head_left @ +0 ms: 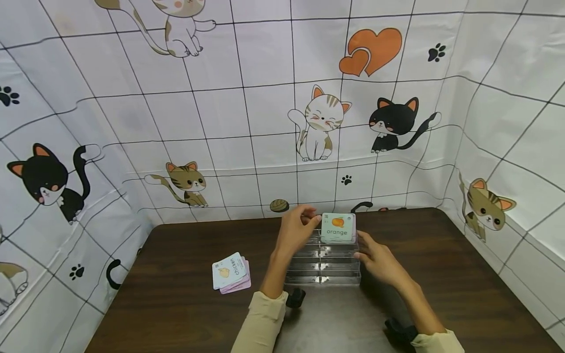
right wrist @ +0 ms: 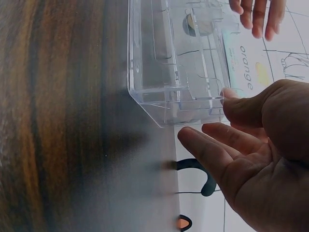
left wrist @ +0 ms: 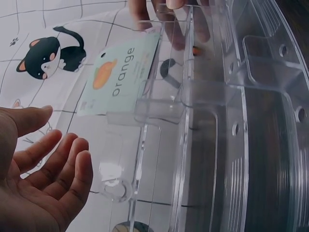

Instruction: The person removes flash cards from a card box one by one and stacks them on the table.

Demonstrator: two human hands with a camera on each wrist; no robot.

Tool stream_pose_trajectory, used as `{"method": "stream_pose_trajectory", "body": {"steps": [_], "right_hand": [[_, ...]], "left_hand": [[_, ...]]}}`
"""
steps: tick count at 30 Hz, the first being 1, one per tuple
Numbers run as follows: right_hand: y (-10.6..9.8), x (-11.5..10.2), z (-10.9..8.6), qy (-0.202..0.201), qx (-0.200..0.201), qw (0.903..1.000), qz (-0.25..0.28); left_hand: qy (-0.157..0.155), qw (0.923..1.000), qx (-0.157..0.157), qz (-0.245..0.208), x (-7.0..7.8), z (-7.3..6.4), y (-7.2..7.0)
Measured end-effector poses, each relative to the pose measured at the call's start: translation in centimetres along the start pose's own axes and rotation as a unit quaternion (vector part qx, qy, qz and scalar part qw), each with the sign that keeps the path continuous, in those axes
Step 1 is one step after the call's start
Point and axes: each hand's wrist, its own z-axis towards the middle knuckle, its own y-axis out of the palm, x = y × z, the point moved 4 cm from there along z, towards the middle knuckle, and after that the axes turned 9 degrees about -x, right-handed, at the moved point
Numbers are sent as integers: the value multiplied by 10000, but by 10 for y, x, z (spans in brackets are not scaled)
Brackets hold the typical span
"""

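Note:
A pale green card [head_left: 338, 236] printed with an orange and the word "orange" stands in the back right compartment of a clear plastic tiered rack [head_left: 340, 281]. My left hand [head_left: 296, 230] hovers beside the card's left edge; in the left wrist view its fingers are loosely bent, apart from the card [left wrist: 125, 72], with nothing in them. My right hand [head_left: 378, 260] is at the rack's right side. In the right wrist view, the thumb of that hand [right wrist: 260, 145] is against or very near the rack's back corner, with the fingers spread below and holding nothing.
A small pile of cards [head_left: 229, 272], a "chicken" card on top, lies on the dark wooden table [head_left: 176, 294] left of the rack. A greyish sheet-like area [head_left: 335, 318] is in front of the rack. Behind the table hangs a white cat-print cloth [head_left: 265, 113].

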Motion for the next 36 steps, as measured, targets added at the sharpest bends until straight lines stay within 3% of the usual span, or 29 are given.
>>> {"method": "stream_pose_trajectory", "body": {"steps": [21, 31, 36], "right_hand": [[-1, -1, -1, -71, 30, 10000, 64], [-1, -2, -1, -68, -5, 10000, 37], [-1, -2, 0, -65, -25, 10000, 52]], "left_hand": [[-121, 9999, -74, -23, 1, 14, 24], [103, 9990, 203, 376, 1, 17, 31], [53, 9985, 302, 459, 1, 17, 31]]}}
